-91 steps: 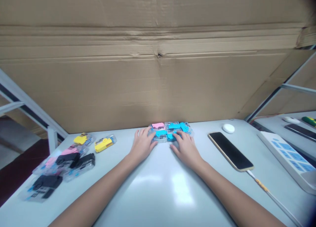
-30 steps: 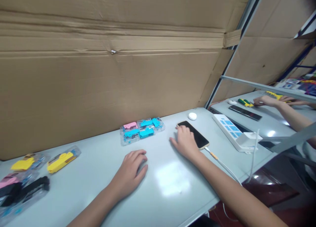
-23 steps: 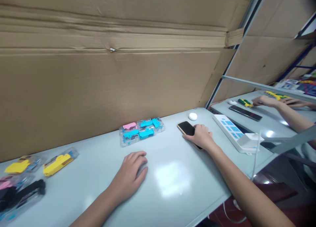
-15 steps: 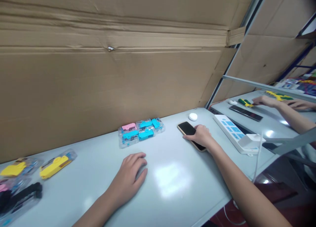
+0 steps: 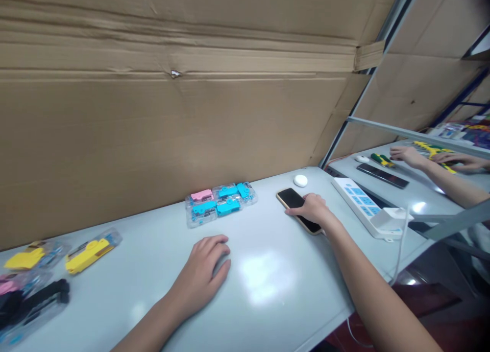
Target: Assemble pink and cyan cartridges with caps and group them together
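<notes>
My left hand point(image 5: 206, 267) rests palm down on the white table point(image 5: 153, 270), with its fingers loosely bent, its thumb apart and nothing in it. To the right, my right hand point(image 5: 312, 210) grips a smartphone point(image 5: 294, 198) in a light case, thumb across the dark screen and fingers at the far edge. The phone lies on the table. Beyond my left hand, near the cardboard wall, sit clear plastic packs with blue and pink parts point(image 5: 227, 206). A small white rounded case point(image 5: 300, 180) lies just behind the phone.
At the left are clear packs with a yellow part point(image 5: 89, 255) and a black part point(image 5: 42, 298). A white power strip point(image 5: 358, 201) with a plugged-in charger point(image 5: 388, 218) lies at the right edge. Past a metal rail point(image 5: 413, 135), another person's hands point(image 5: 409, 157) work at a neighbouring table.
The view has shifted slightly. My hands and the phone keep their places on the table. At the neighbouring table, the other person's hands have moved a little, with yellow pieces near them.
</notes>
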`<state>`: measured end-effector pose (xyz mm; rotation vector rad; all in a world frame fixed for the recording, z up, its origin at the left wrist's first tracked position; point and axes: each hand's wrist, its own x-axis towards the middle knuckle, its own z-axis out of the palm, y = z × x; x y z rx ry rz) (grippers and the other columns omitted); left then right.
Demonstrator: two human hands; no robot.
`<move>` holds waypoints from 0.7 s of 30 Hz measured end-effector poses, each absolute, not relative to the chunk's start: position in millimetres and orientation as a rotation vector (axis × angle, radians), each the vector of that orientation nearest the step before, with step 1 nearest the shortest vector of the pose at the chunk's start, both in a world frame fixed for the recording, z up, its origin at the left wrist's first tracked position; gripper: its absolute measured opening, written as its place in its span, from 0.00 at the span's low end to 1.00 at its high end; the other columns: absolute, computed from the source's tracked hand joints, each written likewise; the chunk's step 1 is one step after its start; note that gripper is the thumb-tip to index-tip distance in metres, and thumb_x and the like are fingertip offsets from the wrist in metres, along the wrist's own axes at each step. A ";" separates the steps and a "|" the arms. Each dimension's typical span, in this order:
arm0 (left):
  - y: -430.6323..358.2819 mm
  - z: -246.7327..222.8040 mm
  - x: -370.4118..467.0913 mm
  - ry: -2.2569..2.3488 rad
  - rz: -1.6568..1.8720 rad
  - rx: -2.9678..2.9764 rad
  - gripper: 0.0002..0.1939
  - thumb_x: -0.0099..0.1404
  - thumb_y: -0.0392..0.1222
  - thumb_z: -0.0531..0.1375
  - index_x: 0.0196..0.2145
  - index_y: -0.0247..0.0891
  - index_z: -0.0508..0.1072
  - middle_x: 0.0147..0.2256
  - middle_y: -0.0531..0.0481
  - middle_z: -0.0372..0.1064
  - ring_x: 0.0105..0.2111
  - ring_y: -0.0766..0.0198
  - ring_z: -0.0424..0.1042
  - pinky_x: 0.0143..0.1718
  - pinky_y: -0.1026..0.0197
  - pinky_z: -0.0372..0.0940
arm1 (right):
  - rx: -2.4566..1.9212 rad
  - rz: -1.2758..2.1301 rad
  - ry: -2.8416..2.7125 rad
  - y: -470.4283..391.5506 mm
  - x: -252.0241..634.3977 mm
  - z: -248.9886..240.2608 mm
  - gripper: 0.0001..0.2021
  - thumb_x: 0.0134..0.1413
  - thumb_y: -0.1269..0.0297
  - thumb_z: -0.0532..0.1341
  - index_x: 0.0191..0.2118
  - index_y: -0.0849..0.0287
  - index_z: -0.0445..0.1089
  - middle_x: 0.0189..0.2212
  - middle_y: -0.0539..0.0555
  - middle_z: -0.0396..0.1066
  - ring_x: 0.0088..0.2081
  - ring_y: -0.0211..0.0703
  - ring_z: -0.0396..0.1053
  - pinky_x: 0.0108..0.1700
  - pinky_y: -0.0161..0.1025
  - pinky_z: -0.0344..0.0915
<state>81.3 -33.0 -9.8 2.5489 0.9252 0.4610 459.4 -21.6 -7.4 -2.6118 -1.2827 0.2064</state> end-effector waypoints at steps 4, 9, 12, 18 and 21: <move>-33.8 -9.2 81.4 0.931 0.468 2.548 0.08 0.71 0.43 0.51 0.44 0.44 0.67 0.55 0.46 0.63 0.56 0.52 0.61 0.57 0.45 0.59 | -2.626 0.255 -1.263 -22.3 458.0 -4.1 0.41 0.27 0.35 0.68 0.44 0.64 0.70 0.45 0.70 0.69 0.47 0.65 0.69 0.42 0.52 0.68; -34.0 -8.2 81.9 0.915 0.517 2.551 0.08 0.70 0.42 0.51 0.43 0.44 0.68 0.54 0.45 0.64 0.55 0.52 0.62 0.56 0.45 0.60 | -2.630 0.281 -1.254 -20.3 458.0 -4.3 0.41 0.27 0.36 0.69 0.45 0.64 0.69 0.46 0.71 0.69 0.48 0.66 0.69 0.42 0.53 0.68; -34.1 -8.0 81.9 0.913 0.517 2.555 0.08 0.71 0.42 0.51 0.43 0.44 0.68 0.54 0.45 0.64 0.55 0.52 0.62 0.57 0.44 0.59 | -2.623 0.265 -1.255 -18.1 458.1 -7.1 0.43 0.26 0.37 0.70 0.46 0.65 0.68 0.46 0.71 0.68 0.48 0.66 0.68 0.43 0.54 0.67; -35.6 -7.4 82.9 0.913 0.531 2.559 0.08 0.70 0.41 0.51 0.44 0.44 0.68 0.54 0.46 0.64 0.56 0.52 0.62 0.56 0.46 0.60 | -2.597 0.257 -1.265 -17.4 460.0 -9.8 0.42 0.26 0.39 0.71 0.47 0.63 0.68 0.45 0.70 0.69 0.49 0.67 0.68 0.43 0.54 0.67; -36.8 -5.8 83.0 0.912 0.533 2.556 0.08 0.70 0.41 0.51 0.43 0.43 0.68 0.53 0.45 0.65 0.56 0.53 0.62 0.56 0.46 0.60 | -2.584 0.270 -1.271 -17.5 460.6 -9.0 0.41 0.26 0.41 0.72 0.47 0.63 0.69 0.44 0.70 0.69 0.49 0.68 0.68 0.43 0.55 0.67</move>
